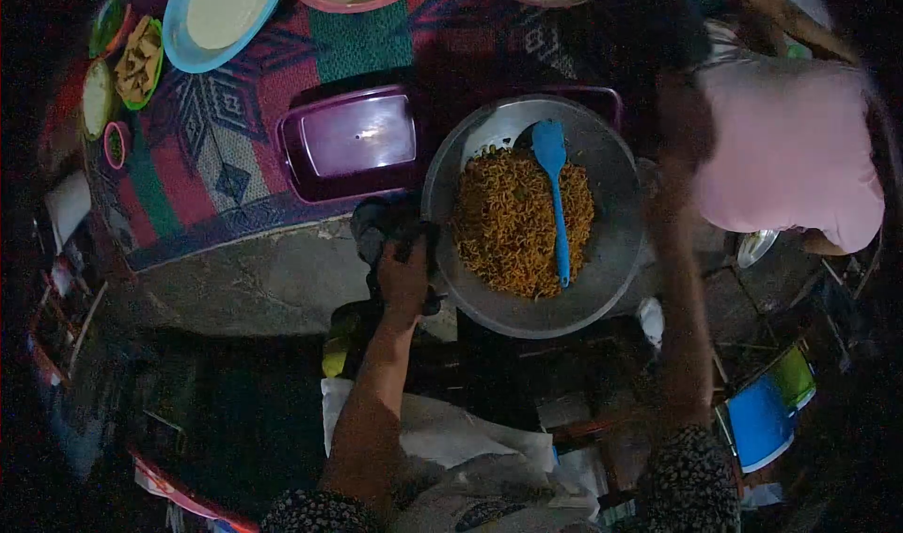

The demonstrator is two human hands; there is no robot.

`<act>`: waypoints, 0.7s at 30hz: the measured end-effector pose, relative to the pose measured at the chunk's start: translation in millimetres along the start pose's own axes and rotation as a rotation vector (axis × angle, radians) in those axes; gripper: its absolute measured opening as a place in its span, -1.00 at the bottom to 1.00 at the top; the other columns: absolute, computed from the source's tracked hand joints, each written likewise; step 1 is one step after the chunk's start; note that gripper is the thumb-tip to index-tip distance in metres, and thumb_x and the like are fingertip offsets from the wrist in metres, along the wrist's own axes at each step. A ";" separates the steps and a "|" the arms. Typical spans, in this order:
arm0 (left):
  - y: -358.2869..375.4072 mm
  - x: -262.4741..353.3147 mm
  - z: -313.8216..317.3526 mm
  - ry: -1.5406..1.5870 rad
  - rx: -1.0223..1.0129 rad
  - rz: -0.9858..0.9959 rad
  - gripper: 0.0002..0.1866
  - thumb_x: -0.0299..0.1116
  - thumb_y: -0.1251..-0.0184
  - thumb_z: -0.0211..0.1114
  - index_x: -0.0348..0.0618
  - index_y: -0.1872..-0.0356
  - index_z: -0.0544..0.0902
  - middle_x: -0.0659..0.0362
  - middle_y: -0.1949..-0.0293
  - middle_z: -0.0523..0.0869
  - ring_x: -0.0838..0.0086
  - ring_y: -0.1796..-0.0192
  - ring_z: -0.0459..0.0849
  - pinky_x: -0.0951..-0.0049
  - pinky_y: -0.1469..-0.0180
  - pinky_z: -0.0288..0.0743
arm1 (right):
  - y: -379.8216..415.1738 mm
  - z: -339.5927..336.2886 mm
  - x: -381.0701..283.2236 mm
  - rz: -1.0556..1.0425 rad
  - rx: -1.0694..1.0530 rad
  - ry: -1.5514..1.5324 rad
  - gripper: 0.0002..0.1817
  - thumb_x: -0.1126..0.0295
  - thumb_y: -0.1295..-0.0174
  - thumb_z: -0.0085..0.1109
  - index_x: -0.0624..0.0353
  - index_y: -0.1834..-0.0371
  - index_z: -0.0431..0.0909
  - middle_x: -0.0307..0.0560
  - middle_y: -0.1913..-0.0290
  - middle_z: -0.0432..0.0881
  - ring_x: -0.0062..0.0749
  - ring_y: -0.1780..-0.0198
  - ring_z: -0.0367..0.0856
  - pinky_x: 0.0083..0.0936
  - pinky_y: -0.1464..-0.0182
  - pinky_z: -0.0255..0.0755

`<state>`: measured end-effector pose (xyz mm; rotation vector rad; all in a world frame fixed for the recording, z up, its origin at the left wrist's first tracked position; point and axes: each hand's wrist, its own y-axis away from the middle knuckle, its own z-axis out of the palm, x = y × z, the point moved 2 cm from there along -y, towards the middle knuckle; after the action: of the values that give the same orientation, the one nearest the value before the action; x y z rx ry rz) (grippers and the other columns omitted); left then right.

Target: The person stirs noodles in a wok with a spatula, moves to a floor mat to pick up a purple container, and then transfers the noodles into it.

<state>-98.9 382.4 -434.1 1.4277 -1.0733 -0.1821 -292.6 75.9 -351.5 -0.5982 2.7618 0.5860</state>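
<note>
A wide metal wok [616, 241] holds cooked orange-brown noodles [499, 222]. A blue spatula [557, 194] lies across the noodles, its head toward the far rim. My left hand [404, 274] is closed on a dark cloth [378, 230] against the wok's left side. My right arm reaches up past the wok's right side, and my right hand [679, 147] is in deep shadow beyond it; its fingers cannot be made out. Left of the wok sits a purple rectangular tray [362, 143]; a second purple tray [607, 105] is partly hidden behind the wok.
A patterned woven mat [230, 152] lies under the trays. Along its far side stand a blue basin [174, 39] and two pink basins [367, 4] with pale contents. A green dish of brown pieces [139, 67] is at far left. Someone in a pink shirt [785, 147] is close on the right.
</note>
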 end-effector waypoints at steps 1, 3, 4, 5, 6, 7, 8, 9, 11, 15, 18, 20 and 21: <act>4.2 8.1 0.6 0.002 0.001 -0.007 -0.57 -0.17 -0.17 0.18 -0.29 0.05 0.45 0.05 0.10 0.54 0.31 0.08 0.50 0.31 0.03 0.34 | 35.9 18.3 3.9 0.007 -0.135 0.293 -0.68 0.25 -0.20 -0.05 0.14 0.03 0.34 0.13 0.12 0.48 -0.11 0.07 0.47 -0.27 0.08 0.34; 13.3 27.5 2.5 -0.005 0.008 0.022 -0.55 -0.13 -0.18 0.17 -0.31 0.07 0.46 0.04 0.07 0.52 0.28 0.05 0.48 0.27 0.00 0.34 | 86.8 44.1 -5.9 0.115 -0.497 0.029 -0.62 0.29 -0.14 0.03 0.12 -0.02 0.27 0.12 0.20 0.50 -0.03 0.16 0.51 -0.22 0.17 0.39; 12.5 25.2 2.3 -0.003 0.013 0.018 -0.55 -0.13 -0.18 0.17 -0.31 0.07 0.46 0.04 0.07 0.52 0.28 0.05 0.48 0.27 0.00 0.34 | 108.0 57.2 -2.9 0.092 -0.513 0.148 -0.57 0.31 -0.11 0.07 0.13 -0.04 0.24 0.09 0.23 0.51 -0.04 0.19 0.52 -0.21 0.20 0.41; 11.6 22.5 2.8 0.067 -0.021 0.064 -0.48 -0.07 -0.17 0.16 -0.33 0.03 0.43 -0.01 0.03 0.49 0.24 0.02 0.47 0.25 -0.03 0.33 | 123.3 71.0 2.1 0.070 -0.528 0.267 -0.53 0.32 -0.09 0.10 0.14 -0.06 0.21 0.07 0.26 0.52 -0.06 0.22 0.53 -0.20 0.23 0.43; 10.8 21.1 3.0 0.136 -0.056 0.110 -0.41 -0.01 -0.16 0.15 -0.36 -0.01 0.40 -0.05 -0.01 0.46 0.20 -0.01 0.46 0.22 -0.06 0.32 | 126.5 73.3 -7.2 0.069 -0.533 0.266 -0.53 0.32 -0.09 0.10 0.14 -0.06 0.21 0.07 0.26 0.52 -0.06 0.22 0.53 -0.20 0.23 0.43; 10.9 23.3 2.2 0.131 -0.055 0.105 -0.41 -0.01 -0.16 0.15 -0.36 -0.01 0.40 -0.05 -0.01 0.46 0.20 -0.01 0.46 0.22 -0.06 0.32 | 129.6 74.6 -16.8 0.161 -0.587 0.331 -0.52 0.33 -0.08 0.10 0.15 -0.06 0.19 0.07 0.24 0.51 -0.09 0.20 0.53 -0.20 0.23 0.43; 10.5 24.0 0.6 -0.125 0.007 0.017 -0.33 0.04 -0.14 0.14 -0.38 -0.07 0.33 -0.10 -0.04 0.42 0.15 -0.04 0.44 0.21 -0.08 0.31 | 132.7 75.6 -20.7 0.254 -0.640 0.396 -0.51 0.34 -0.07 0.11 0.16 -0.06 0.17 0.07 0.21 0.50 -0.11 0.17 0.52 -0.20 0.23 0.44; 9.9 25.0 -0.5 -0.380 0.067 -0.068 -0.25 0.09 -0.12 0.12 -0.39 -0.13 0.27 -0.14 -0.08 0.37 0.11 -0.07 0.42 0.20 -0.10 0.29 | 133.2 80.4 -18.3 0.259 -0.642 0.395 -0.51 0.34 -0.07 0.11 0.16 -0.06 0.17 0.07 0.21 0.50 -0.11 0.17 0.52 -0.20 0.23 0.44; 1.0 6.7 -2.0 -0.422 0.050 -0.101 -0.19 0.13 -0.10 0.12 -0.40 -0.17 0.20 -0.18 -0.10 0.33 0.08 -0.09 0.40 0.19 -0.11 0.29 | 133.5 92.0 -9.0 0.386 -0.618 0.403 -0.46 0.37 -0.06 0.10 0.15 -0.10 0.12 0.08 0.17 0.50 -0.09 0.15 0.51 -0.25 0.29 0.47; -0.6 4.2 -4.9 -0.367 -0.011 -0.176 -0.11 0.18 -0.07 0.12 -0.41 -0.21 0.12 -0.24 -0.13 0.27 0.04 -0.11 0.38 0.18 -0.11 0.29 | 125.8 91.1 -18.2 0.018 -0.303 0.388 -0.39 0.39 -0.10 0.06 0.15 -0.21 0.03 0.07 0.18 0.52 -0.09 0.17 0.52 -0.33 0.33 0.49; 6.3 15.0 -2.2 -0.357 -0.005 -0.228 -0.08 0.20 -0.05 0.13 -0.42 -0.21 0.11 -0.26 -0.12 0.28 0.07 -0.09 0.40 0.18 -0.10 0.30 | 96.6 81.8 -28.0 -0.108 -0.037 0.272 -0.33 0.37 -0.16 0.00 0.12 -0.30 -0.10 0.14 0.19 0.53 -0.04 0.17 0.53 -0.41 0.37 0.51; 6.9 16.2 -2.6 -0.391 -0.020 -0.184 -0.12 0.16 -0.07 0.14 -0.41 -0.20 0.14 -0.24 -0.10 0.32 0.09 -0.08 0.41 0.19 -0.10 0.30 | 68.1 49.5 -59.4 0.395 -0.582 0.290 -0.40 0.33 -0.21 -0.06 0.07 -0.31 -0.04 0.19 0.14 0.51 -0.01 0.12 0.52 -0.33 0.30 0.48; 7.7 17.6 -2.8 -0.426 -0.036 -0.142 -0.16 0.13 -0.09 0.14 -0.40 -0.18 0.17 -0.22 -0.08 0.36 0.11 -0.07 0.43 0.21 -0.10 0.31 | 65.8 38.1 -64.4 0.395 -0.580 0.287 -0.40 0.33 -0.21 -0.06 0.07 -0.31 -0.04 0.19 0.14 0.51 -0.01 0.12 0.52 -0.33 0.30 0.48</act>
<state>-91.0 374.0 -418.5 1.4689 -1.3025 -0.6266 -258.8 169.2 -342.7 -0.2447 2.9880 1.5298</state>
